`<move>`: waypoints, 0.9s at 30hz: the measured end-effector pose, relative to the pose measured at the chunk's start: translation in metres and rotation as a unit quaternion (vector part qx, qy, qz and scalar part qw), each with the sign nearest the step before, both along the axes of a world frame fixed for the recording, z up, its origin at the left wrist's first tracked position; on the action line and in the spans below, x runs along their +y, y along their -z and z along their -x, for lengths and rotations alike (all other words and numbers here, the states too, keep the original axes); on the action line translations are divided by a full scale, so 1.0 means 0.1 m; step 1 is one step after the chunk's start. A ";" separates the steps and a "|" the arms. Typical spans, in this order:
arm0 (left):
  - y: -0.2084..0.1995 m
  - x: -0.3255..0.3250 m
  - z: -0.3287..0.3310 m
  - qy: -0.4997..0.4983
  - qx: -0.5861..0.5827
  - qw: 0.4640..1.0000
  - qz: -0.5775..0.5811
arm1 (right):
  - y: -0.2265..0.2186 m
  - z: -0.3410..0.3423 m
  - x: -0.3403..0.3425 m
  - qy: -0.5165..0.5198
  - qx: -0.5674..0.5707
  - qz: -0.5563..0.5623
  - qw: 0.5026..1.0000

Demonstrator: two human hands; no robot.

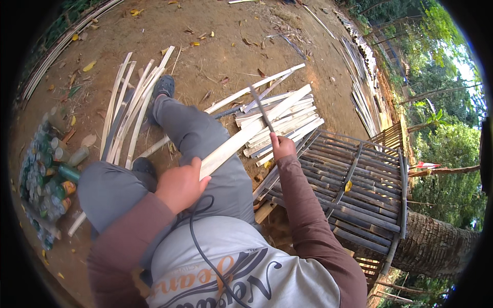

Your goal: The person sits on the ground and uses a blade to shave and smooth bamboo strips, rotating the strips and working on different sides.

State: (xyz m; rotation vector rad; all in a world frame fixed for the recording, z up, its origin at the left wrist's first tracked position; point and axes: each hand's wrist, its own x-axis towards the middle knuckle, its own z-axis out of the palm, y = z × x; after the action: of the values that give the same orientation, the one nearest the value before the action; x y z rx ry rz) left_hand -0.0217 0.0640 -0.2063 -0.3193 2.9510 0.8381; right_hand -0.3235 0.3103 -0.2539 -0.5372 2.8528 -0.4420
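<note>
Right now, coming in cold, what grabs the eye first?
First, the long pale strip gripped in the left hand, slanting over the right leg, with a thin dark blade in the right hand crossing it in view. Next, the heap of bottles on the ground at far left, and the dark slatted platform at right.

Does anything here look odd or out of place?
The jumbled bottles on the dirt at far left look odd, several tipped over near the wood strips. A dark cord loosely crossing the shirt also seems unusual. The pale strip being held shows no obvious damage.
</note>
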 end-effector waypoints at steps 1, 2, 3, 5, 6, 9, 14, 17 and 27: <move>0.01 0.00 0.02 0.001 0.005 1.000 0.000 | -0.05 0.15 -0.02 0.065 0.000 0.033 0.997; 0.02 -0.01 0.04 0.001 0.010 1.000 -0.001 | -0.02 0.14 -0.01 0.049 0.012 0.028 0.998; 0.01 -0.01 0.03 0.001 0.005 1.000 -0.001 | 0.04 0.08 0.00 0.034 0.023 0.022 0.999; 0.01 -0.01 0.00 -0.007 -0.010 1.000 -0.003 | -0.03 -0.31 -0.09 -0.134 0.020 -0.041 0.990; 0.02 0.00 0.00 -0.007 -0.003 1.000 0.000 | 0.01 -0.27 -0.04 -0.164 0.043 -0.018 0.985; 0.01 -0.01 0.00 0.001 0.009 1.000 0.006 | 0.06 0.08 0.06 -0.009 0.013 0.041 0.999; -0.04 -0.04 -0.01 -0.006 -0.024 1.000 -0.008 | 0.14 -0.07 -0.01 -0.051 0.015 0.052 0.997; -0.02 -0.03 -0.01 0.004 0.006 1.000 0.001 | 0.11 0.09 0.12 -0.106 0.050 0.007 0.993; -0.02 -0.04 -0.02 0.007 0.012 1.000 -0.008 | 0.01 0.43 0.20 0.039 0.015 -0.023 0.999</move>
State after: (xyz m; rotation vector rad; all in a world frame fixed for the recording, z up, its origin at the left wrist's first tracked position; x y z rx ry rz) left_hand -0.0199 0.0604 -0.2043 -0.2908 2.9635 0.8696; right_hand -0.3664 0.3304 -0.2554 -0.4288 2.9133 -0.3823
